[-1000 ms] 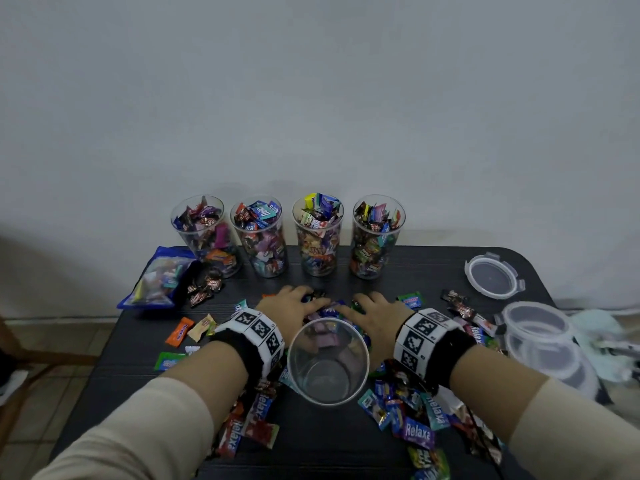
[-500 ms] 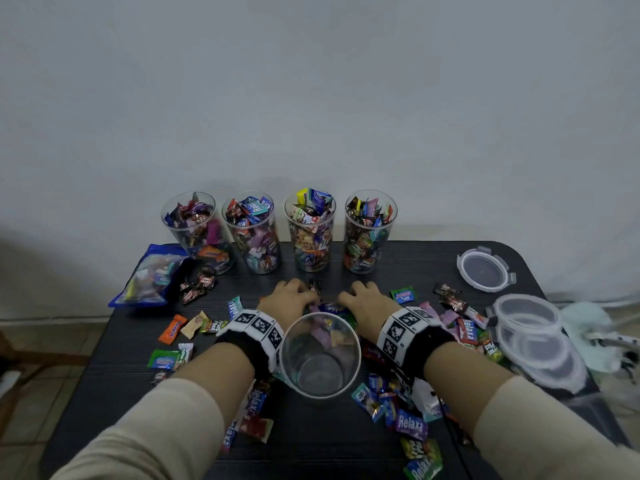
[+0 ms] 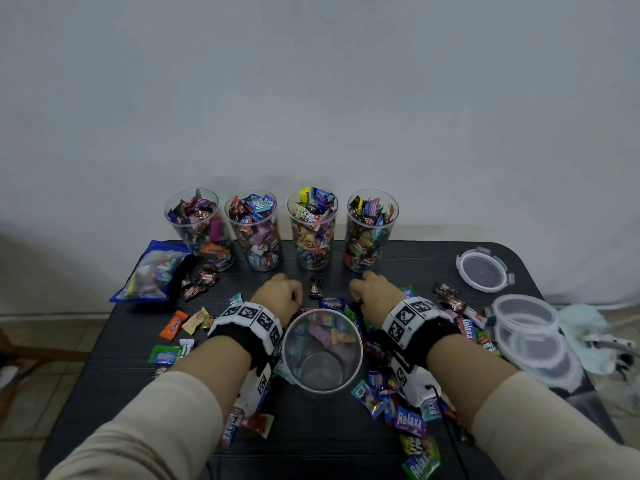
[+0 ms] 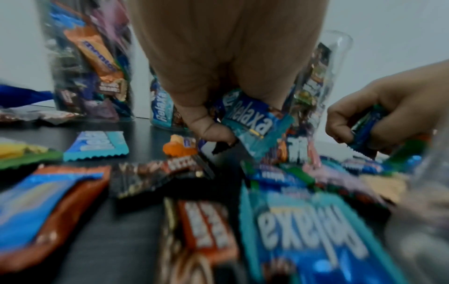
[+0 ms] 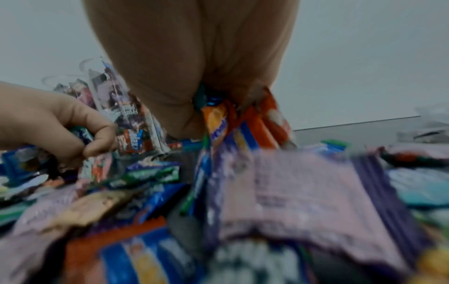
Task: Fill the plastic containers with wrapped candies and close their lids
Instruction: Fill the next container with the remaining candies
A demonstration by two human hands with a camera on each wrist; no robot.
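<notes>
Left hand (image 3: pixel 281 296) is curling its fingers round a teal Relaxa candy (image 4: pixel 252 123) plus a few other wrappers, knuckles down over the loose candies (image 3: pixel 398 407) on the black table (image 3: pixel 311 441). Right hand (image 3: pixel 375 294) is gripping a bunch of wrappers too, an orange candy (image 5: pixel 216 123) sticking out under its fingers in the right wrist view. Both hands are sitting just behind an empty clear cup (image 3: pixel 322 351), one either side of it, with the cup standing upright in the scattered pile. Behind the hands, four filled cups (image 3: pixel 313 230) are standing in a row along the table's far edge, all packed with candy and without lids. At the right side, one round lid (image 3: pixel 483 269) is lying flat; nearer, clear round containers (image 3: pixel 530 327) are lying stacked or overlapping, can't tell which. A blue candy bag (image 3: pixel 152 271) is lying at far left, with more stray wrappers beside it. Both wrist views are blurry.
</notes>
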